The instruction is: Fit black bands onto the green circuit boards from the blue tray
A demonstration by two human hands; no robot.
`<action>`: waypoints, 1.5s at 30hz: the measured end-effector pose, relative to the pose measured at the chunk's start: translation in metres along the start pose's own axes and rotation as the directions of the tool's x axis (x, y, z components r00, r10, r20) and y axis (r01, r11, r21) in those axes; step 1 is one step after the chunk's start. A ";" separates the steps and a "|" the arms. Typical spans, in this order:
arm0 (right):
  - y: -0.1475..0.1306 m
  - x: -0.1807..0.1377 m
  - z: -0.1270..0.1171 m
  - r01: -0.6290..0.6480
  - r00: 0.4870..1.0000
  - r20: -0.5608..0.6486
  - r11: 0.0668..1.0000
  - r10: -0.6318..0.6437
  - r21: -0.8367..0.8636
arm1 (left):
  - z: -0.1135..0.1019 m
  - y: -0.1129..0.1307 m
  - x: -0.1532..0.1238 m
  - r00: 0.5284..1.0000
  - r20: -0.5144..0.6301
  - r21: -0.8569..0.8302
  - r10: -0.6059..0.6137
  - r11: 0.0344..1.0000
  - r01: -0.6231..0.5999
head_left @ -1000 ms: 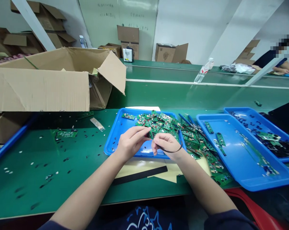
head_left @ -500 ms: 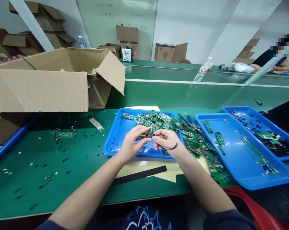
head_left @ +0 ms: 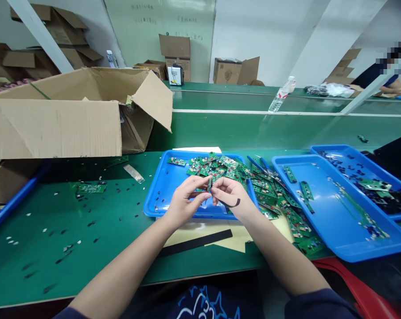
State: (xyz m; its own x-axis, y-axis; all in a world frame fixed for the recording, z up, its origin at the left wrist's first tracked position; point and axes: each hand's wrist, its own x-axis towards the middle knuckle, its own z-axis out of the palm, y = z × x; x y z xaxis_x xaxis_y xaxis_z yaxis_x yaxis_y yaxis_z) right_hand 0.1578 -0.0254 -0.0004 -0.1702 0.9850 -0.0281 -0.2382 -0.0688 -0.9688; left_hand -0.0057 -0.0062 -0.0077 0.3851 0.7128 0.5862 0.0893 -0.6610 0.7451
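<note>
My left hand (head_left: pixel 184 200) and my right hand (head_left: pixel 231 197) meet over the near part of a blue tray (head_left: pixel 160 190). Both pinch one small green circuit board (head_left: pixel 209 184), held upright between the fingertips. A thin black strip (head_left: pixel 232 204) curls from my right hand's fingers. Behind the hands a heap of green circuit boards (head_left: pixel 220 168) fills the tray's far half and spills to the right over the table.
A large open cardboard box (head_left: pixel 64 119) stands at the left. Two more blue trays (head_left: pixel 333 212) lie to the right with boards and dark parts. A long black strip on yellow backing paper (head_left: pixel 195 243) lies near me. Small bits litter the green table (head_left: pixel 54 230). Another person sits far right.
My hands have drawn closer together and risen slightly with the board. The black strip, hanging in a wide loop before, is now curled shorter against my right hand.
</note>
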 end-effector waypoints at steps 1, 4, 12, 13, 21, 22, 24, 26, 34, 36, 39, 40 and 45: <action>0.000 0.001 -0.001 -0.007 1.000 0.004 1.000 0.007 -0.001 | -0.001 0.000 0.000 1.000 0.017 -0.010 0.006 1.000 -0.006; 0.000 0.003 -0.006 0.000 1.000 0.009 1.000 0.000 -0.014 | -0.003 0.001 0.001 0.998 0.060 -0.042 0.007 0.999 -0.004; -0.007 -0.004 -0.012 0.325 0.920 -0.062 0.842 -0.387 -0.430 | -0.007 0.003 0.003 0.979 0.195 -0.123 -0.050 0.990 0.075; -0.007 -0.005 -0.012 0.383 0.883 -0.052 0.782 -0.466 -0.493 | -0.007 0.003 0.003 0.976 0.208 -0.132 -0.063 0.987 0.092; -0.008 -0.008 -0.020 0.537 0.577 -0.141 0.503 -0.805 -0.677 | -0.005 -0.002 0.004 0.980 0.190 -0.071 -0.058 0.995 0.073; -0.010 -0.008 -0.021 0.544 0.545 -0.169 0.499 -0.821 -0.675 | -0.006 -0.003 0.005 0.990 0.135 -0.023 -0.027 0.999 0.030; -0.012 -0.009 -0.023 0.546 0.568 -0.168 0.522 -0.806 -0.655 | -0.009 -0.004 0.007 0.997 0.055 0.086 0.053 0.995 -0.058; -0.012 -0.010 -0.020 0.514 0.695 -0.102 0.590 -0.712 -0.623 | -0.011 -0.005 0.008 0.990 0.057 0.155 0.128 0.979 -0.136; -0.006 -0.011 -0.008 0.441 0.837 -0.050 0.726 -0.545 -0.528 | -0.009 -0.002 0.007 0.966 0.182 0.197 0.186 0.955 -0.221; -0.008 -0.012 -0.008 0.496 0.804 0.005 0.665 -0.595 -0.559 | -0.009 -0.003 0.007 0.975 0.149 0.217 0.163 0.957 -0.193; -0.010 -0.012 -0.010 0.523 0.806 0.089 0.633 -0.585 -0.571 | -0.009 -0.006 0.007 0.983 0.104 0.248 0.150 0.953 -0.172; -0.010 -0.012 -0.011 0.507 0.833 0.111 0.666 -0.543 -0.547 | -0.010 -0.006 0.007 0.983 0.091 0.256 0.160 0.950 -0.178; -0.007 -0.006 -0.020 0.301 0.953 0.104 0.927 -0.284 -0.225 | -0.013 -0.005 0.008 0.964 -0.004 0.363 0.265 0.899 -0.246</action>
State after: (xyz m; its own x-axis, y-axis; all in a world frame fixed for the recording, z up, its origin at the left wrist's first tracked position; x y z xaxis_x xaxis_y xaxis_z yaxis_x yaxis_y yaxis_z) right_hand 0.1793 -0.0276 0.0017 -0.1941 0.9419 0.2740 -0.0564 0.2682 -0.9617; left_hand -0.0149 0.0063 -0.0026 0.3916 0.5131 0.7638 0.3193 -0.8543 0.4101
